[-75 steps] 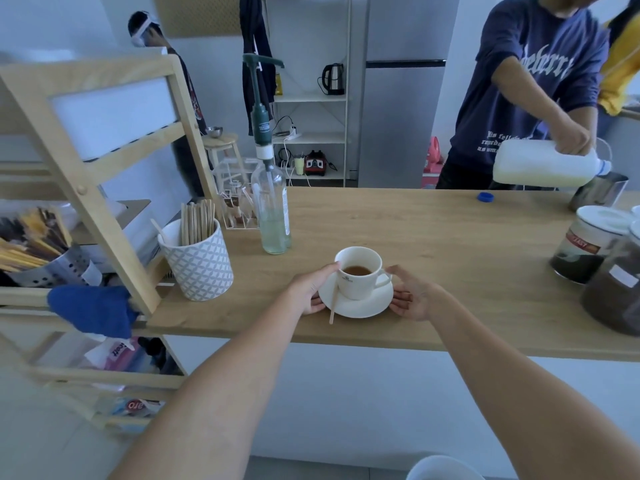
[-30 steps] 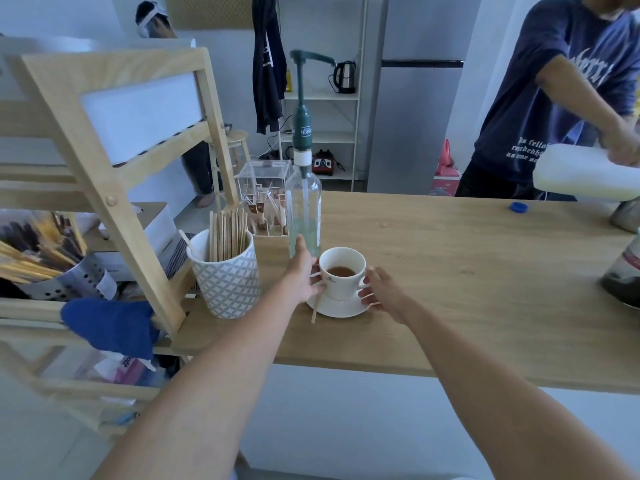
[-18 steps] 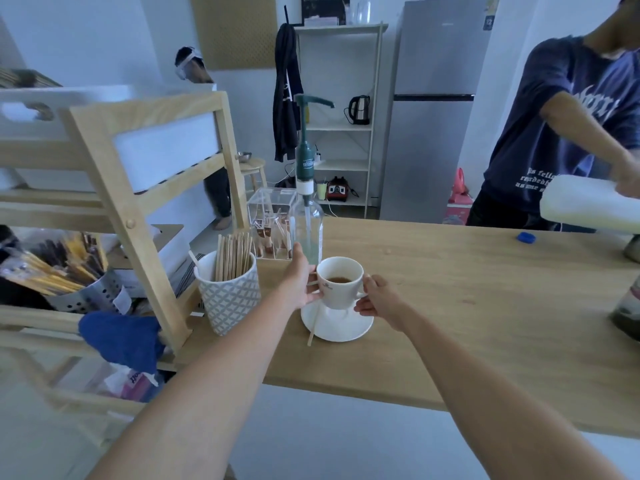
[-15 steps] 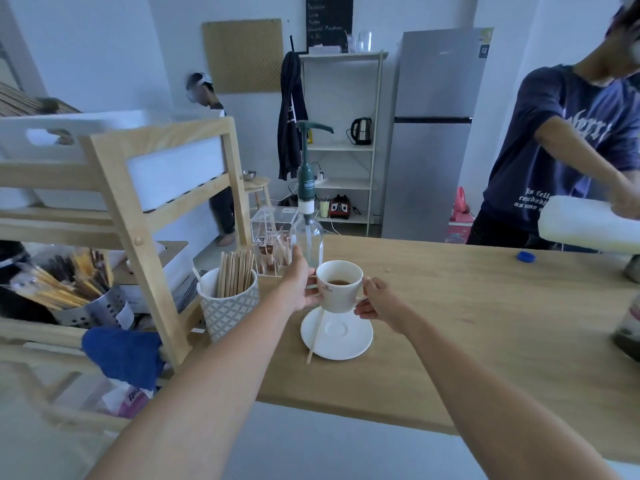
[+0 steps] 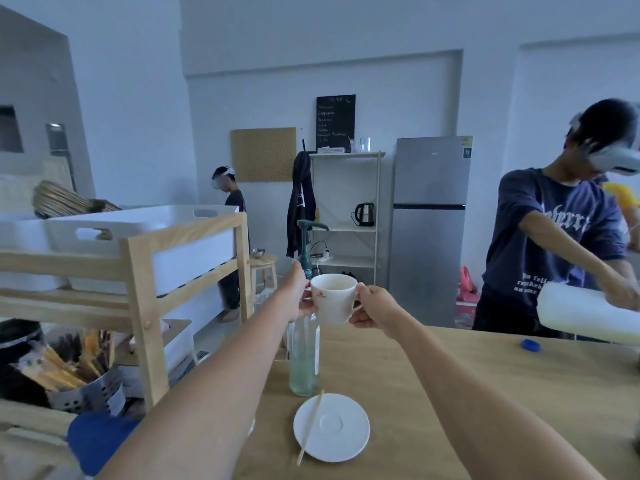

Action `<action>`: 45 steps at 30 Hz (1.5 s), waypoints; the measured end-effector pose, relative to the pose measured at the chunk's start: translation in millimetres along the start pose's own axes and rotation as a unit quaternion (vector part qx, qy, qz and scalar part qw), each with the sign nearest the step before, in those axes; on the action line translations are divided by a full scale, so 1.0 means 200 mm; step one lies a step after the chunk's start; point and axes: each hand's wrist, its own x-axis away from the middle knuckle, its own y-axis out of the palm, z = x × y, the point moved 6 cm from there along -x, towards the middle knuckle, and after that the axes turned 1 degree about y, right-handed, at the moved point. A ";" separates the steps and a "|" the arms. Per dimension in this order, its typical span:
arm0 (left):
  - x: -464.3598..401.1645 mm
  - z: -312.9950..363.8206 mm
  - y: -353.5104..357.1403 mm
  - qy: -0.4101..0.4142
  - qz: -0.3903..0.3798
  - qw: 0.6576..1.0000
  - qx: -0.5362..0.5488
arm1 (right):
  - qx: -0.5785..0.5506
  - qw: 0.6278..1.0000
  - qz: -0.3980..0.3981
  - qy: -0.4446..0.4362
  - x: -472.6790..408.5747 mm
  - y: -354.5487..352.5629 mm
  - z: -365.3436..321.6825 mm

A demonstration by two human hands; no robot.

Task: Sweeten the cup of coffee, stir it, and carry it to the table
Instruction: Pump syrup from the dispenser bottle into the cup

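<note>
I hold the white coffee cup (image 5: 333, 299) up in the air, well above the wooden counter (image 5: 450, 393). My left hand (image 5: 298, 295) presses against its left side and my right hand (image 5: 375, 311) grips the handle side. From this angle the coffee inside is hidden. Its white saucer (image 5: 341, 427) stays on the counter below, with a wooden stir stick (image 5: 309, 428) lying across its left edge. The clear syrup pump bottle (image 5: 304, 355) stands just behind the saucer, its green pump partly hidden by the cup.
A wooden rack (image 5: 138, 306) with a white bin (image 5: 145, 237) stands at the left, a metal cutlery holder (image 5: 83, 389) below it. A person in a navy shirt (image 5: 547, 258) tilts a white jug (image 5: 588, 317) at the right. A blue cap (image 5: 531, 345) lies on the counter.
Both hands lifted the cup off the saucer and raised it high. The saucer and stir stick stayed on the counter. My view tilted up toward the room.
</note>
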 end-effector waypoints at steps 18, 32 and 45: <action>-0.09 0.50 -0.13 0.227 0.182 0.930 -0.226 | 0.017 0.999 0.021 -0.038 -0.09 -0.08 -0.34; -0.39 0.88 0.09 0.241 0.028 0.799 -0.551 | 0.030 0.999 0.027 -0.019 -0.20 -0.06 -0.36; -0.59 0.78 0.14 0.132 0.031 0.755 -0.642 | -0.009 0.999 0.034 -0.031 -0.24 -0.06 -0.37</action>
